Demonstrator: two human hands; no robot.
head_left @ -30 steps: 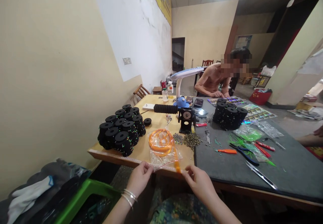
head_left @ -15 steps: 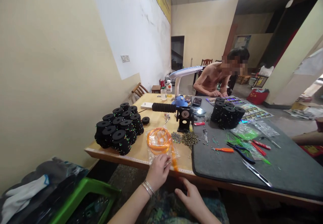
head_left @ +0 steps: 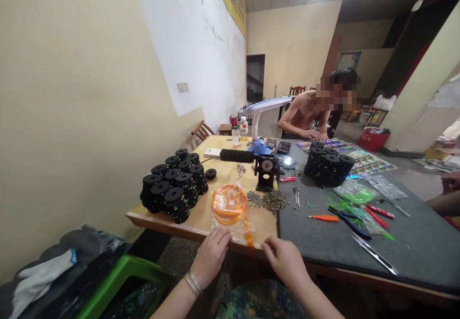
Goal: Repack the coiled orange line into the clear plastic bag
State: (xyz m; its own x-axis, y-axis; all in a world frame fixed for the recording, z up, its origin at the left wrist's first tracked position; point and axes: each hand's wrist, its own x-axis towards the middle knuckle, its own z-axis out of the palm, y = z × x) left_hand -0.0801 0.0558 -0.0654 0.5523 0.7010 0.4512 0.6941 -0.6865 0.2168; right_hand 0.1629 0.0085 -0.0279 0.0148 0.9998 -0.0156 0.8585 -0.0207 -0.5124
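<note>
A coil of flat orange tubing [head_left: 230,204] lies on a clear plastic bag [head_left: 216,224] near the front edge of the table. Its loose, blurred end runs down to that edge, between my two hands. At the bag's lower side is my left hand [head_left: 211,253], a bracelet on its wrist; the fingers are curled together and what they hold, if anything, is hidden. My right hand [head_left: 286,260] is at the table edge just right of the tubing's end, thumb and forefinger drawn together. Whatever may be between them is too small to see.
Black foam spools [head_left: 174,195] stand stacked at left, more spools [head_left: 327,165] on the grey mat [head_left: 413,242]. A black cranked device [head_left: 266,171], small metal beads [head_left: 273,201], pliers [head_left: 350,222] and tweezers [head_left: 373,253] lie around. Another person [head_left: 309,113] sits across the table.
My left hand has moved left and down, away from the orange tubing. My right hand has risen to the table edge, and its thumb and forefinger have come together. The view has shifted slightly.
</note>
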